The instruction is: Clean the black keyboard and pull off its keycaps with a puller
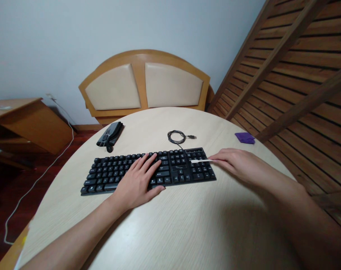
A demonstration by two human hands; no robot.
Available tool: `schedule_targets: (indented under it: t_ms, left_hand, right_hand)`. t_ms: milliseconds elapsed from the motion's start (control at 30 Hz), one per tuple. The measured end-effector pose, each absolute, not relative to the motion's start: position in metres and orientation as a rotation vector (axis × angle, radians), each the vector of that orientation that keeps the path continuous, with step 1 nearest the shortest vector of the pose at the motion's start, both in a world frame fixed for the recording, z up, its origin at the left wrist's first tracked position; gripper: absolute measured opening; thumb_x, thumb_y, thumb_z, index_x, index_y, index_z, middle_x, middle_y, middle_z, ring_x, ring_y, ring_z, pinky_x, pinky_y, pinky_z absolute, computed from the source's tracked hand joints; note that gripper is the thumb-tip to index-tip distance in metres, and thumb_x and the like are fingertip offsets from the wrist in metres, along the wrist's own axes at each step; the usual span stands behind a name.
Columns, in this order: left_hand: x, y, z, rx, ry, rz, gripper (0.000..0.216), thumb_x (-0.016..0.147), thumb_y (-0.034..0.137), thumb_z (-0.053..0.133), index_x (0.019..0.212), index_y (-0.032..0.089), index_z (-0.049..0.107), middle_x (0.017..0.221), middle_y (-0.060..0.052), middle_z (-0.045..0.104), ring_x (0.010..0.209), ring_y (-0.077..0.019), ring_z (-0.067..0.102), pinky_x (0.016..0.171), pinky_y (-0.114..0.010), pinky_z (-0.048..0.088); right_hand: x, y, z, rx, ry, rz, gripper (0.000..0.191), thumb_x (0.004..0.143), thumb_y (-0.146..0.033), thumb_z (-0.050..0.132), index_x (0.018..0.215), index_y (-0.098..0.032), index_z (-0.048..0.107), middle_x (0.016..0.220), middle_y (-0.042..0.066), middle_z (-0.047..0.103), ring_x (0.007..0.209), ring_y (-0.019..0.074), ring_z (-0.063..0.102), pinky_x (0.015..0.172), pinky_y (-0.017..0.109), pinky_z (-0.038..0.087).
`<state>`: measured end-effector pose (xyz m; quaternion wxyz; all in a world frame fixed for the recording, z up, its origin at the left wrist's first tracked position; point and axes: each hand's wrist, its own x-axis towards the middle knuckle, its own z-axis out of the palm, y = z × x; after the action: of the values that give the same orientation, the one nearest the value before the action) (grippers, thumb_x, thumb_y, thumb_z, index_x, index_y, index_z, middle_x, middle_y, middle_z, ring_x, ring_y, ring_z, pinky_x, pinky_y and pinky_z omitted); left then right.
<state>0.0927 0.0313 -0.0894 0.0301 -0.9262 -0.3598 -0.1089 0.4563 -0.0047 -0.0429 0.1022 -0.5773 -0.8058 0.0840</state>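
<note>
A black computer keyboard (125,170) lies across the round table, its number pad at the right end. My left hand (139,180) rests flat on its middle keys, fingers spread and thumb by the near edge. From the right side, my right hand (229,161) pinches the handle of a slim white toothbrush (197,161). The brush's head is over the number pad keys; its bristles are too small to make out. Behind the keyboard lies its coiled black cable (176,137), with the USB plug (191,137) pointing right.
A folded black pouch (111,134) with a cord lies at the table's (187,225) back left. A folded purple cloth (245,137) is near the right edge. Beyond stands a padded wooden headboard (142,86); slatted wood (294,75) leans at the right.
</note>
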Motion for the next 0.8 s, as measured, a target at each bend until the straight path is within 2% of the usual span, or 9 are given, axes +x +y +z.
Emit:
schedule_targets:
  t_ms: [267,433,633,800]
  left_hand:
    - [0.094,0.031,-0.089,-2.841,-1.1,-0.349,0.075,0.094,0.064,0.053,0.151,0.015,0.044,0.164,-0.015,0.034,0.152,-0.0372,0.029,0.121,-0.057,0.032]
    - [0.094,0.031,-0.089,-2.845,-1.098,-0.334,0.076,0.094,0.065,0.052,0.151,0.015,0.044,0.164,-0.016,0.034,0.152,-0.0372,0.029,0.121,-0.057,0.033]
    - [0.093,0.032,-0.089,-2.841,-1.095,-0.317,0.077,0.095,0.066,0.05,0.152,0.014,0.044,0.164,-0.016,0.032,0.152,-0.0373,0.029,0.121,-0.057,0.032]
    - [0.093,0.032,-0.09,-2.85,-1.1,-0.343,0.077,0.094,0.065,0.051,0.152,0.016,0.043,0.164,-0.015,0.033,0.152,-0.0373,0.029,0.121,-0.057,0.032]
  right_hand:
    - [0.474,-0.006,-0.042,-1.886,-2.317,0.157,0.034,0.1,-0.04,0.049,0.101,-0.026,0.08,0.101,0.007,0.079,0.089,0.026,0.072,0.075,0.036,0.053]
    - [0.474,-0.006,-0.04,-1.82,-2.321,0.105,0.037,0.102,-0.039,0.045,0.1,-0.023,0.079,0.102,0.009,0.078,0.092,0.0256,0.071,0.079,0.037,0.053]
    - [0.457,-0.006,-0.038,-1.73,-2.262,-0.069,0.037,0.103,-0.035,0.043,0.111,-0.022,0.076,0.11,0.009,0.076,0.096,0.0251,0.071,0.081,0.037,0.053]
    - [0.437,-0.007,-0.043,-1.778,-2.322,-0.009,0.035,0.104,-0.032,0.043,0.119,-0.026,0.074,0.112,0.006,0.077,0.094,0.0235,0.073,0.077,0.034,0.054]
